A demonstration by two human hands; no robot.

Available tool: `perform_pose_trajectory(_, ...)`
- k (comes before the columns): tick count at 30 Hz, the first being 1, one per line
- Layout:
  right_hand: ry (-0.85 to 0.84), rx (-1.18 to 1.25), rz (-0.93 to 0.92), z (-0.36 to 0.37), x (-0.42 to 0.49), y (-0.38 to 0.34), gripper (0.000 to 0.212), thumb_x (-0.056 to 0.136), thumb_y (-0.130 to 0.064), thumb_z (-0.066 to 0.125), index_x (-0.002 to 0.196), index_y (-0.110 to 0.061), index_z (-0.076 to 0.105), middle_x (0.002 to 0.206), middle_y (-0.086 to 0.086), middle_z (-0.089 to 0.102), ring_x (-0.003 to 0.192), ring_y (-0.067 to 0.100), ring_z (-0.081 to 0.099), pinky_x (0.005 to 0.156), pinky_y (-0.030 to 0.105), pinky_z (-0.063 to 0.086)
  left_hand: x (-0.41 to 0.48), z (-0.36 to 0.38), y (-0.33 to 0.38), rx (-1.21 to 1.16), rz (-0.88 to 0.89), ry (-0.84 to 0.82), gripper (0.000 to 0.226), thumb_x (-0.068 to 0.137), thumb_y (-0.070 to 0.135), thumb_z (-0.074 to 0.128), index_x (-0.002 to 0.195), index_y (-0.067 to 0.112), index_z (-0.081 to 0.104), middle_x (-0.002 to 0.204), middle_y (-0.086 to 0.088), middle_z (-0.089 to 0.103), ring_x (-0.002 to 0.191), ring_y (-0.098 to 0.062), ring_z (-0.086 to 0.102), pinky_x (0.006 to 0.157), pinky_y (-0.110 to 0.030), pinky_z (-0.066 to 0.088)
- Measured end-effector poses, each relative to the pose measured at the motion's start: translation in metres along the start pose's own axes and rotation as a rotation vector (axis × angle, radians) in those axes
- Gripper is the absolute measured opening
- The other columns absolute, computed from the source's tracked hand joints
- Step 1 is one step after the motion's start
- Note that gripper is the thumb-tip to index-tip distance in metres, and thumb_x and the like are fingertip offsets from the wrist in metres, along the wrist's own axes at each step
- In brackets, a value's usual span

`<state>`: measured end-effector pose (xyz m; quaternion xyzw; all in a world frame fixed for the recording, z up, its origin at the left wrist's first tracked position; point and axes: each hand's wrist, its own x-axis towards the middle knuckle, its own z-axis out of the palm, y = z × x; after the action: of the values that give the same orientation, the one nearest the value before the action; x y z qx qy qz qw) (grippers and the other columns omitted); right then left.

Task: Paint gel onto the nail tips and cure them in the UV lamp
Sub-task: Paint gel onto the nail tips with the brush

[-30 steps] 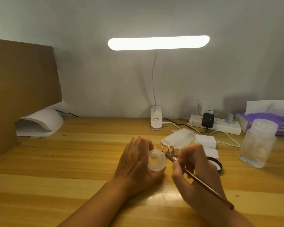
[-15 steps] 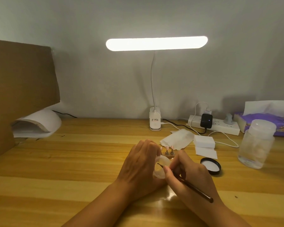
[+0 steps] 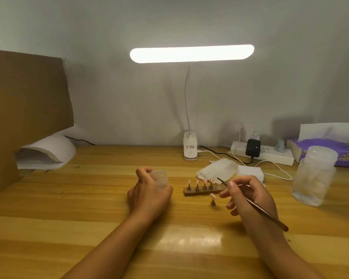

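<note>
Both hands have pulled apart since a moment ago. Back then the brush was dipped in the jar and the hands were close together. Now the brush is out, the jar has gone off to the left, and the nail tips between the hands show.

The left hand (image 3: 149, 196) has its fingers curled round the small clear jar (image 3: 159, 178). The right hand (image 3: 250, 196) pinches the brush (image 3: 266, 214) like a pencil. The brush lies slanted. Its hair end points far and left, and its back end points near and right, past the wrist.

Four nail tips (image 3: 200, 183) stand in a row on the holder (image 3: 201, 192), which runs left to right on the table (image 3: 89, 208). One loose tip (image 3: 213, 198) stands alone on its little foot in front of the holder, near its right end. It is just beside the right hand and well apart from the left hand.

I think painting comes next. The hair end hangs by the right end of the holder, a bit beyond the loose tip. So the right hand is the one to do it. It only needs to bring the hair end down and a little back toward the person. The little foot looks easy to knock over.

The UV lamp (image 3: 46, 152) sits far off at the left, on the left hand's side.
</note>
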<state>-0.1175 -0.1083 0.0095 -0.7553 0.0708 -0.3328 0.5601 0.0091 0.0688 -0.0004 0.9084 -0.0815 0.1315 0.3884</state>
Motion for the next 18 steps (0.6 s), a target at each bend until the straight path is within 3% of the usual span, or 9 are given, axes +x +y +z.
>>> perform_pose_trajectory(2,-0.011,0.058,0.078,-0.001,0.003,0.005,0.006,0.094,-0.027,0.058,0.094,-0.022,0.06,0.081,-0.006,0.073,0.073,0.01,0.068,0.069,0.033,0.057,-0.001,0.001,0.0,0.037,0.024,-0.021,0.067,0.082,0.037,0.068,0.127,0.026,0.02,0.132,-0.002,0.051,0.112,-0.021,0.051,0.099,-0.035,0.037)
perform_pose_trajectory(4,-0.025,0.024,0.083,0.0,0.004,0.007,0.006,0.093,-0.029,0.057,0.097,-0.024,0.057,0.084,-0.008,0.071,0.081,0.008,0.068,0.077,0.036,0.058,-0.006,-0.001,0.004,0.087,0.189,0.107,0.076,0.077,0.039,0.073,0.135,0.019,0.029,0.135,-0.003,0.043,0.123,-0.02,0.043,0.101,-0.034,0.034)
perform_pose_trajectory(6,-0.048,-0.069,0.069,0.002,0.003,0.01,0.008,0.093,-0.036,0.054,0.098,-0.029,0.052,0.087,-0.007,0.068,0.085,0.006,0.067,0.081,0.04,0.057,-0.014,-0.003,0.011,0.114,0.488,0.284,0.059,0.074,0.032,0.077,0.122,0.012,0.048,0.123,-0.007,0.048,0.111,-0.021,0.047,0.09,-0.029,0.039)
perform_pose_trajectory(7,-0.054,-0.117,0.054,0.003,0.002,0.012,0.011,0.093,-0.039,0.052,0.099,-0.03,0.05,0.088,-0.008,0.067,0.086,0.004,0.066,0.082,0.04,0.057,-0.02,-0.003,0.016,0.089,0.59,0.296,0.046,0.075,0.028,0.076,0.111,0.014,0.053,0.112,-0.003,0.052,0.1,-0.018,0.049,0.083,-0.025,0.04)
perform_pose_trajectory(9,-0.066,-0.186,0.004,0.003,0.001,0.013,0.012,0.094,-0.041,0.05,0.099,-0.031,0.048,0.089,-0.012,0.068,0.084,-0.002,0.067,0.079,0.038,0.057,-0.036,-0.001,0.027,-0.004,0.599,0.094,0.025,0.08,0.03,0.071,0.096,0.026,0.052,0.096,0.01,0.052,0.085,-0.009,0.049,0.07,-0.019,0.041)
perform_pose_trajectory(12,-0.117,-0.196,-0.032,0.005,0.001,0.015,0.008,0.096,-0.037,0.051,0.1,-0.032,0.046,0.095,-0.024,0.066,0.086,0.0,0.068,0.078,0.037,0.058,-0.048,0.014,0.03,0.037,0.527,-0.233,0.018,0.086,0.044,0.063,0.099,0.038,0.052,0.1,0.019,0.052,0.091,-0.002,0.05,0.074,-0.02,0.042)
perform_pose_trajectory(15,-0.152,-0.165,-0.018,0.007,0.003,0.017,0.009,0.095,-0.035,0.052,0.101,-0.033,0.045,0.095,-0.011,0.068,0.087,0.007,0.07,0.079,0.039,0.058,-0.044,0.016,0.031,0.04,0.502,-0.285,0.021,0.09,0.045,0.06,0.109,0.036,0.059,0.107,0.017,0.055,0.092,-0.002,0.051,0.074,-0.02,0.039)
perform_pose_trajectory(18,-0.205,-0.052,0.011,0.01,0.002,0.017,0.01,0.096,-0.028,0.053,0.103,-0.027,0.046,0.097,-0.006,0.069,0.086,0.008,0.072,0.07,0.026,0.059,-0.039,0.014,0.029,-0.04,0.479,-0.312,0.01,0.09,0.037,0.062,0.1,0.035,0.061,0.103,0.017,0.061,0.084,-0.003,0.052,0.075,-0.027,0.046)
